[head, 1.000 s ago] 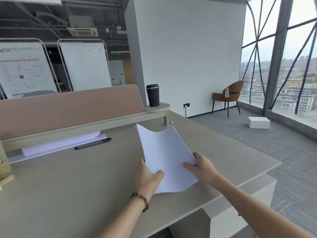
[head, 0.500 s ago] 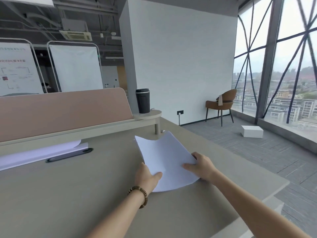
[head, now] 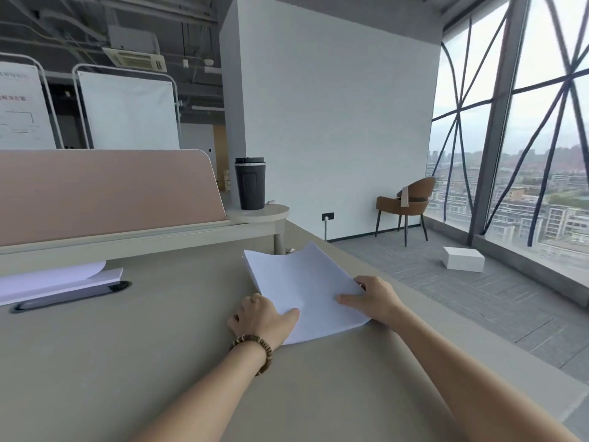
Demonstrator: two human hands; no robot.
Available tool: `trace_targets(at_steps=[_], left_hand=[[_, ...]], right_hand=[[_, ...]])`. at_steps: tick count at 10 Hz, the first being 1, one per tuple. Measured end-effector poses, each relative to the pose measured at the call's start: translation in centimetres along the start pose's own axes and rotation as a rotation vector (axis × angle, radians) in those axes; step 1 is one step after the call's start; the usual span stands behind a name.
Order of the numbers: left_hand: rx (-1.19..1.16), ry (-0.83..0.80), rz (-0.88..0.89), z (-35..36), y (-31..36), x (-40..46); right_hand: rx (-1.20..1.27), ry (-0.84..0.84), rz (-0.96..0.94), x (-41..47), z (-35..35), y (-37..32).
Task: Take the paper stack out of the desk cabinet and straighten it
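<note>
At the far left of a beige desk (head: 127,362), loose white sheets (head: 47,279) are lying under a raised shelf, just behind a dark pen tray (head: 68,296). A pink divider panel (head: 105,193) is standing behind them, with a dark lidded cup (head: 250,183) sitting on a round ledge at its right end. In the middle, the left hand (head: 261,317), a beaded bracelet (head: 255,349) circling its wrist, is pinching the paper stack (head: 302,288) at its near left edge, thumb on top. The stack is lying on the desk, its far edge curling upward. The right hand (head: 373,296) is gripping the stack's right edge, thumb pressing on top. Farther right, a brown chair (head: 406,199) is standing by the window.
</note>
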State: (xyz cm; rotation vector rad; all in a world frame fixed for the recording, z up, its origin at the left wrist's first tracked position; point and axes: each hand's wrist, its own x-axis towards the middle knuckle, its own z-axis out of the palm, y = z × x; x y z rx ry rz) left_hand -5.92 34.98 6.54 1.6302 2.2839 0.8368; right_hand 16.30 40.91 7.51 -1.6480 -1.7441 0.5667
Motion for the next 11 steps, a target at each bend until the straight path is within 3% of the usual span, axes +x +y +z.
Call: trace_targets(at_steps=[3,5,6,8,9,11], left_hand=[[0.188,0.015,-0.045,2.1,1.3,2.0],[0.245,0.039,-0.051,2.4,1.8,1.8],[0.179,-0.031,-0.06,1.8,1.7,1.7],[0.105,-0.213,-0.037,-0.5,1.3,1.0],[0.137,-0.215,-0.021,-0.3,1.3,0.6],[0.126,-0.048,0.055,0.2,0.4,-0.6]], right_hand=[[-0.042,0.102,0.01,2.6,0.9,1.0],[-0.204,0.116,0.015,2.6,1.0,1.1],[-0.345,0.118,0.004,2.2,1.0,1.2],[-0.391,0.098,0.032,1.9,0.8,1.1],[-0.415,0.095,0.053,1.5,0.7,1.0],[-0.568,0.28,-0.136,-0.1,0.5,-0.1]])
